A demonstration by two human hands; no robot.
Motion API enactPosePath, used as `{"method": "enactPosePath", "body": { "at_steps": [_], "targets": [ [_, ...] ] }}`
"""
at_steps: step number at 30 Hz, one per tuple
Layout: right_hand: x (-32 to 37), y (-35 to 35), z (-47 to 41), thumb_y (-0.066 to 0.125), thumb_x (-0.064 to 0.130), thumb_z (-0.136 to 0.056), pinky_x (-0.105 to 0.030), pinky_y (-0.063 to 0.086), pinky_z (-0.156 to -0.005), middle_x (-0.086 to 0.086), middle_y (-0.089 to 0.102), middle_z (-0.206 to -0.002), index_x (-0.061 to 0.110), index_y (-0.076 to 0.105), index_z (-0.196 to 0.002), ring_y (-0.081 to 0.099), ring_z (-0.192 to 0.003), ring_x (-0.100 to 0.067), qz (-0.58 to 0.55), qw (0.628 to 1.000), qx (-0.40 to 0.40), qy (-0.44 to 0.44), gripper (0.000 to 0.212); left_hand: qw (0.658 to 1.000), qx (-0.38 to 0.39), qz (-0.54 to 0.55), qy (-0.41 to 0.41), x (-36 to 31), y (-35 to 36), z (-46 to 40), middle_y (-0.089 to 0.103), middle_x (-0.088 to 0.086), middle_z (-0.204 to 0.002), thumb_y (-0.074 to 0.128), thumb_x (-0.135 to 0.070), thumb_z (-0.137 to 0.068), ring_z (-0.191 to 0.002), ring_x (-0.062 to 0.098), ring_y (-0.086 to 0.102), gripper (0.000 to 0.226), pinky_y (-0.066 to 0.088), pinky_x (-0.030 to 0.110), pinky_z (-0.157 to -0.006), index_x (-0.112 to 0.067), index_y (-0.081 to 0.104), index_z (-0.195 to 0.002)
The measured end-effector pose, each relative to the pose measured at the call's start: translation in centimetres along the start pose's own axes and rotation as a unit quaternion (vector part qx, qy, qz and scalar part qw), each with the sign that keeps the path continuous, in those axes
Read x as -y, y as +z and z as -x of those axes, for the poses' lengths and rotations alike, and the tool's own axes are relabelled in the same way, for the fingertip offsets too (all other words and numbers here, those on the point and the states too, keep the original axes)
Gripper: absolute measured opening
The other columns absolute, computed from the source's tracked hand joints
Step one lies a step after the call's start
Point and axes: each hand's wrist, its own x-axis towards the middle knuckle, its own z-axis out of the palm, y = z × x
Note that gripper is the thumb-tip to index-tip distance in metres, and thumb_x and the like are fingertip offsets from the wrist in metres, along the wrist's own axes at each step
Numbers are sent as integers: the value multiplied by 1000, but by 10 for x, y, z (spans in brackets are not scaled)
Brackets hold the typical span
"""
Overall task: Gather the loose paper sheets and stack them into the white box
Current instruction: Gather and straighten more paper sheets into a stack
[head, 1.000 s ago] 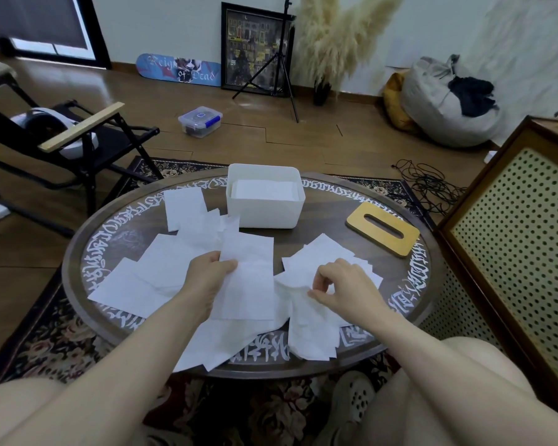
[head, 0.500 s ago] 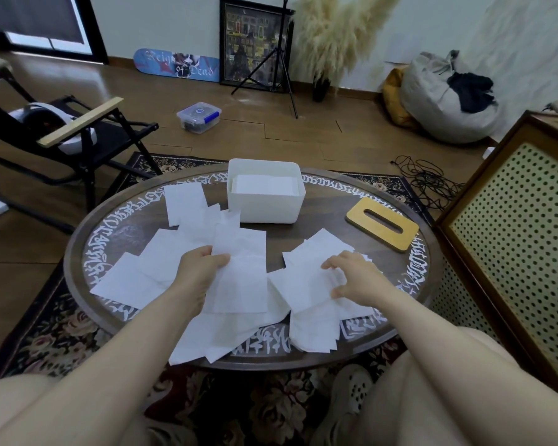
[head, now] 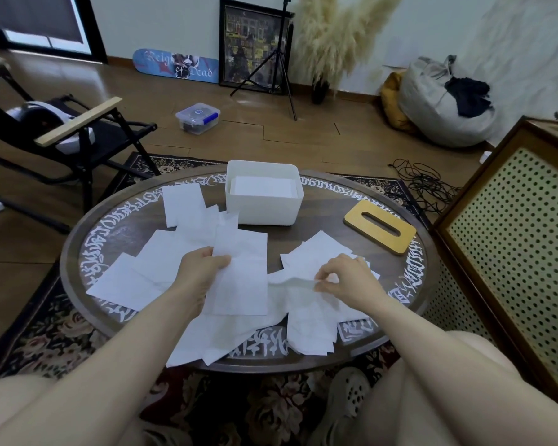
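A person's left hand (head: 203, 268) gripped a thin white paper sheet (head: 242, 272) while the right hand (head: 345, 278) pinched a crumpled one (head: 295, 283), mid-gathering; stacking into the white plastic box (head: 263, 206), beyond the scattered sheets on the round wooden table (head: 329, 233), likely came next.

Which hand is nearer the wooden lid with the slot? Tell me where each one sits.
Right. The right hand pinches a sheet just near-left of the wooden lid, with bare table between. The left hand grips a sheet farther left, past the white box.

wooden floor (head: 303, 136), patterned rug (head: 62, 342), folding chair (head: 78, 130)
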Motion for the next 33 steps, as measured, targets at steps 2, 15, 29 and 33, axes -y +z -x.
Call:
{"method": "enactPosePath", "body": {
  "at_steps": [2,15,29,33],
  "targets": [
    [2,-2,0,64,30,-90,-34,41,-91,7,70,-88,22,70,-86,58,-89,-13,-54,998,-33,24,11,1000,0,-1,2,1,1,0,69,12,-98,57,-2,-90,-91,32,65,13,53,41,-86,-11,66,-90],
    [36,-42,7,60,9,-91,-24,35,-56,-1,69,-70,9,62,-85,54,-59,-10,-569,818,-37,71,7,998,-23,-45,42,5,18,2,58,8,-79,47,-7,-97,-63,19,51,20,36,17,-42,-8,60,-81],
    [57,-29,6,72,13,-83,-9,42,-49,-2,66,-70,3,65,-82,54,-49,-4,-541,829,-19,139,12,999,23,43,24,-4,33,13,72,9,-102,53,-17,-97,-101,31,66,16,51,50,-92,-17,68,-93],
    [56,-28,3,71,9,-84,-12,43,-52,4,59,-55,7,64,-74,48,-45,-5,-506,850,-41,138,13,998,29,38,27,-3,32,13,71,12,-103,52,-16,-97,-93,29,65,17,50,48,-91,-10,67,-94]
  ]
}}
